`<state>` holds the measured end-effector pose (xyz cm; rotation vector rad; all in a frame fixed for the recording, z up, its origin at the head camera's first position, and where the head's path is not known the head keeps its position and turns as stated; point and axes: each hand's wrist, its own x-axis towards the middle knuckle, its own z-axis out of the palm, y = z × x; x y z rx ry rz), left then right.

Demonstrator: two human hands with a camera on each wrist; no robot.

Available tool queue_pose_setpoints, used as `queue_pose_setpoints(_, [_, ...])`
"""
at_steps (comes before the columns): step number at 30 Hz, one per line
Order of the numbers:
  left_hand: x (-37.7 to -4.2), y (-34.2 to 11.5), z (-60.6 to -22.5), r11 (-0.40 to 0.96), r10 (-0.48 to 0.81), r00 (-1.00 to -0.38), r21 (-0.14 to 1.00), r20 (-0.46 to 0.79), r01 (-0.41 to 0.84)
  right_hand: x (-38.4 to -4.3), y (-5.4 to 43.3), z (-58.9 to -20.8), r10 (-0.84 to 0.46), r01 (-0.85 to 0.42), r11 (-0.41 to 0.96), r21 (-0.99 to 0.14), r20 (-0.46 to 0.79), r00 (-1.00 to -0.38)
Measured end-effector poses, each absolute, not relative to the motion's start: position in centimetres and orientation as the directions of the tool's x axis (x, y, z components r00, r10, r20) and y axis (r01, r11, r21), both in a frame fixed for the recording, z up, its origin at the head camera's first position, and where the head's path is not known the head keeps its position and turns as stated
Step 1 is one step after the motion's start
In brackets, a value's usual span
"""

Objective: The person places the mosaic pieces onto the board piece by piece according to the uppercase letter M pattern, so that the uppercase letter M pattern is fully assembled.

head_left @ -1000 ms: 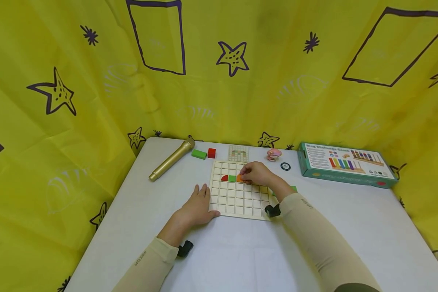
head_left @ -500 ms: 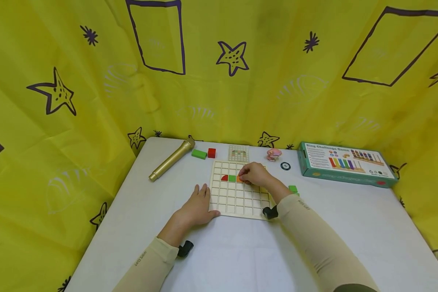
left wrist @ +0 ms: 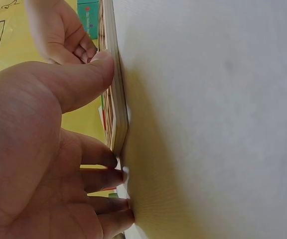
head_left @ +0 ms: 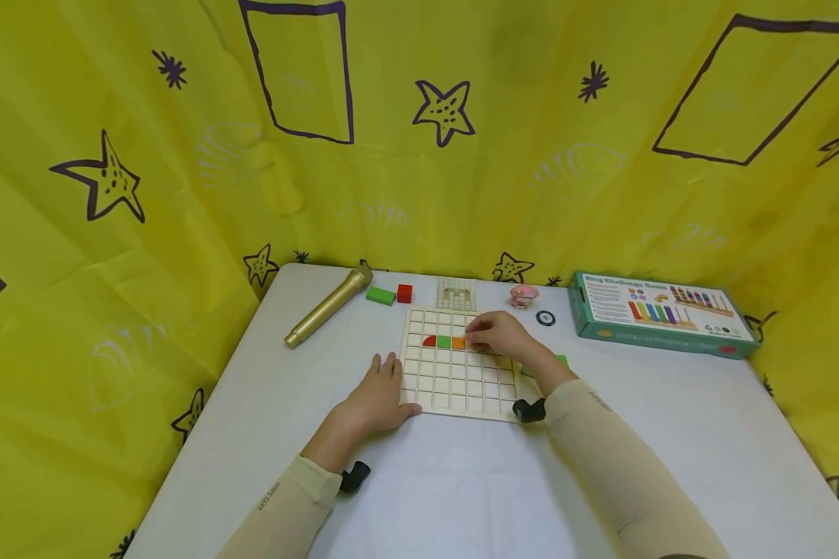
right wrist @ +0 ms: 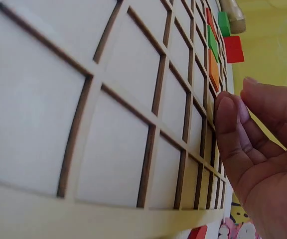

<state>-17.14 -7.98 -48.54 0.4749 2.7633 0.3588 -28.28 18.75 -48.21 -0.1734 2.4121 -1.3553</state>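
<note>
A pale wooden grid board (head_left: 454, 386) lies on the white table. Three flat pieces sit in a row in its cells: a red quarter-round one (head_left: 429, 341), a green square (head_left: 443, 342) and an orange one (head_left: 458, 343). My right hand (head_left: 499, 334) is just right of the orange piece, low over the board. In the right wrist view its fingers (right wrist: 228, 117) are loosely bent, the thumb stands apart, and nothing shows between them. My left hand (head_left: 374, 400) rests at the board's near left corner, fingers along the left side, thumb (left wrist: 91, 79) against the near edge.
Behind the board lie a gold microphone (head_left: 328, 307), a green block (head_left: 381, 295), a red cube (head_left: 405, 293), a pattern card (head_left: 457, 294), a pink figurine (head_left: 523, 295) and a dark round token (head_left: 545, 318). A game box (head_left: 664, 318) lies back right. Green pieces (head_left: 562, 360) show behind my right wrist.
My right hand has drawn slightly right, off the orange piece, which now shows more fully in its cell. My left hand has stayed at the board's corner.
</note>
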Motion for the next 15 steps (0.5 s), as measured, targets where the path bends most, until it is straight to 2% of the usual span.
queue_pose_setpoints(8, [-17.2,-8.1,-48.7,0.906,0.373,-0.892,0.306,-0.256,0.292,-27.7,21.1,-47.9,-0.250,0.089,0.522,-0.848,-0.252,-0.935])
queue_pose_setpoints(15, [-17.2,-8.2,-48.5,0.904,0.384,-0.890,0.296,-0.247,0.308,-27.0,23.0,-47.0,-0.224,0.057,0.617,-0.784,-0.245,-0.943])
